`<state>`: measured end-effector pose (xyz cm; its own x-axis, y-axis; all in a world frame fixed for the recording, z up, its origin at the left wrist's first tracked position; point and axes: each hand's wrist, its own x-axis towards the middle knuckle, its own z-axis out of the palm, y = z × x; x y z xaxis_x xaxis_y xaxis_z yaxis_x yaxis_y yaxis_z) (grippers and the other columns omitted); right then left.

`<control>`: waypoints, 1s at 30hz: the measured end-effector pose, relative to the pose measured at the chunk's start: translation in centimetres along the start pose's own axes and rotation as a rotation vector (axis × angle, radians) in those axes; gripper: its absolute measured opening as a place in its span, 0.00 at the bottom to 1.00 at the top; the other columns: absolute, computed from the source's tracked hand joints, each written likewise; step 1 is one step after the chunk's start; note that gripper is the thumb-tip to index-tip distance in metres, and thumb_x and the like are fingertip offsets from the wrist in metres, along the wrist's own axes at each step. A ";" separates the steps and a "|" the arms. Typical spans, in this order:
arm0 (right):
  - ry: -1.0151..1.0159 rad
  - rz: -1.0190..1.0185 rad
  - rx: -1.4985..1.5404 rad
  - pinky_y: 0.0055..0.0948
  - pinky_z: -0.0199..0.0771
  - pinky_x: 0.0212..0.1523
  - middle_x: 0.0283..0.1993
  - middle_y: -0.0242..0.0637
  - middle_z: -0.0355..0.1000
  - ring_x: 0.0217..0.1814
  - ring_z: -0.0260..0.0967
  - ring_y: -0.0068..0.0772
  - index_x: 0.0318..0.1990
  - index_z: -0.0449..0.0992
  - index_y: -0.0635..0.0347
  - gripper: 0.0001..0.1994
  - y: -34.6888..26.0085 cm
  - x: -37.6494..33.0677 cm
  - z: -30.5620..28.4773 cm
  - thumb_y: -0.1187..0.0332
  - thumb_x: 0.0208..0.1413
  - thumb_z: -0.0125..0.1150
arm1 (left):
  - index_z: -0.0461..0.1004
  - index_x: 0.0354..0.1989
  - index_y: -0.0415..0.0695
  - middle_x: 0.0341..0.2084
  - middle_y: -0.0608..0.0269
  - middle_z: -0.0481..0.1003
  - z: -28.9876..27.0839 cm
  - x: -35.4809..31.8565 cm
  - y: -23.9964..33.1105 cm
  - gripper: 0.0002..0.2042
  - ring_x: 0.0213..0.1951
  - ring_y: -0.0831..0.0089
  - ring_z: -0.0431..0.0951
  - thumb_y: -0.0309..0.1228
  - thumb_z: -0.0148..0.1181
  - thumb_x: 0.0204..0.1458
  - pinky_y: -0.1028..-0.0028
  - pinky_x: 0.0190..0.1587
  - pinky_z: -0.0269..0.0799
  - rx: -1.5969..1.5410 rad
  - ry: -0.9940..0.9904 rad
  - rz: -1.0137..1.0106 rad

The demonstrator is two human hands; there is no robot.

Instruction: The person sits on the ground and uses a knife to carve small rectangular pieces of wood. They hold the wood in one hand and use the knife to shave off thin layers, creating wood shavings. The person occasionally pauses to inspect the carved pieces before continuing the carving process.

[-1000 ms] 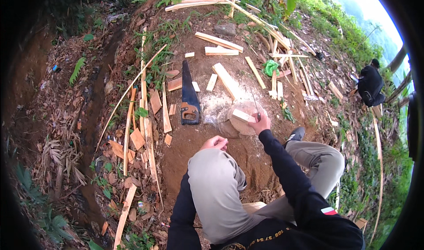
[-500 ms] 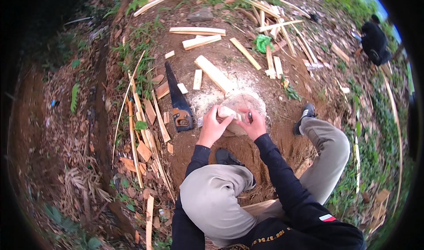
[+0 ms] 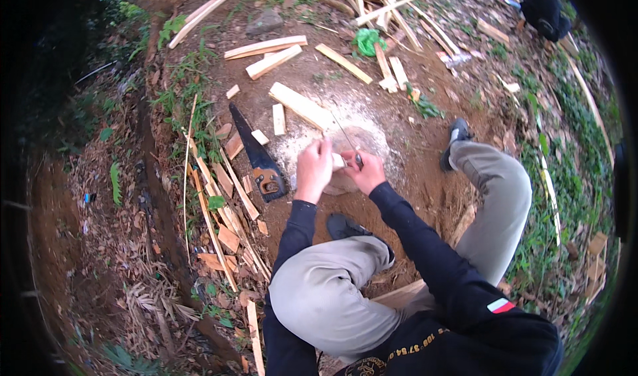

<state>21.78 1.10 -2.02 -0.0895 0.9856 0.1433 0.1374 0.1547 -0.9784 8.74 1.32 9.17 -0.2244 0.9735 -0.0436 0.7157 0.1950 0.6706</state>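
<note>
My left hand [image 3: 314, 171] is closed around a small pale wood block [image 3: 339, 161], mostly hidden by the fingers. Against the block's right side, my right hand [image 3: 367, 174] is closed on a thin-bladed knife [image 3: 346, 135], its blade pointing up and away. Both hands are over a round tree stump [image 3: 365, 141] dusted with sawdust. A long sawn board [image 3: 300, 105] lies at the stump's far left edge. To the left of my left hand, a handsaw [image 3: 256, 148] with a brown-and-black handle rests on the soil.
Offcuts [image 3: 279, 119] and longer planks [image 3: 266, 47] lie scattered beyond the stump. A green plastic bag [image 3: 369, 41] sits near a heap of wood strips. Wood strips [image 3: 212, 190] line the left side. Another person [image 3: 541, 9] crouches at the far right.
My left hand has turned and now covers more of the block. The knife blade has swung into plainer sight, leaning left. The whole view has shifted and tilted slightly.
</note>
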 end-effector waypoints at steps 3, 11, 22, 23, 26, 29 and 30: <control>-0.016 0.033 0.148 0.32 0.73 0.33 0.23 0.37 0.73 0.27 0.74 0.32 0.26 0.73 0.60 0.09 1.7 0.5 -0.9 0.75 0.41 0.71 | 0.75 0.37 0.36 0.32 0.49 0.78 -0.1 -0.4 1.0 0.18 0.35 0.56 0.79 0.43 0.57 0.60 0.64 0.39 0.73 -0.124 -0.110 0.105; -0.075 -0.015 -0.033 0.34 0.72 0.29 0.24 0.39 0.74 0.24 0.71 0.34 0.20 0.66 0.61 0.16 1.2 1.3 -3.6 0.69 0.41 0.73 | 0.69 0.51 0.41 0.45 0.52 0.76 0.9 -2.3 -0.4 0.21 0.43 0.57 0.80 0.37 0.66 0.53 0.64 0.44 0.76 0.030 -0.090 0.381; 0.018 0.212 -0.270 0.36 0.66 0.26 0.16 0.42 0.64 0.18 0.61 0.36 0.20 0.65 0.63 0.22 -5.5 -2.6 -14.5 0.57 0.49 0.70 | 0.69 0.50 0.45 0.42 0.53 0.75 0.3 -3.1 0.0 0.17 0.41 0.55 0.80 0.38 0.62 0.55 0.61 0.41 0.76 0.246 -0.094 0.540; 0.037 0.220 -0.298 0.36 0.65 0.26 0.17 0.42 0.64 0.18 0.61 0.37 0.20 0.65 0.63 0.22 -5.4 -3.1 -14.8 0.56 0.49 0.70 | 0.69 0.49 0.45 0.41 0.53 0.75 0.5 -3.2 0.3 0.17 0.41 0.55 0.80 0.38 0.62 0.55 0.61 0.41 0.76 0.271 -0.098 0.550; 0.081 0.241 -0.322 0.39 0.66 0.25 0.18 0.44 0.66 0.19 0.65 0.42 0.21 0.66 0.63 0.22 -6.3 -3.4 -13.4 0.55 0.49 0.69 | 0.69 0.46 0.44 0.39 0.54 0.75 0.5 -3.3 1.0 0.16 0.41 0.56 0.80 0.41 0.61 0.55 0.62 0.40 0.76 0.324 -0.078 0.550; 0.045 0.250 -0.255 0.41 0.68 0.27 0.18 0.46 0.67 0.21 0.68 0.47 0.23 0.67 0.63 0.20 -6.9 -5.0 -10.5 0.57 0.50 0.68 | 0.71 0.41 0.42 0.36 0.55 0.76 0.3 -3.5 0.7 0.14 0.40 0.60 0.79 0.40 0.59 0.58 0.63 0.42 0.75 0.265 0.020 0.548; 0.019 0.256 -0.256 0.41 0.68 0.27 0.18 0.46 0.67 0.21 0.68 0.48 0.23 0.67 0.63 0.20 -6.8 -5.6 -9.8 0.57 0.50 0.68 | 0.71 0.41 0.41 0.35 0.55 0.77 0.6 -3.5 0.2 0.13 0.40 0.61 0.79 0.39 0.58 0.58 0.63 0.43 0.74 0.208 0.030 0.497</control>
<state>31.05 -4.84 5.31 -0.0022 0.9953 -0.0965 0.3961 -0.0877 -0.9140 10.10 -2.00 9.03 0.1582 0.9512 0.2648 0.8558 -0.2658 0.4437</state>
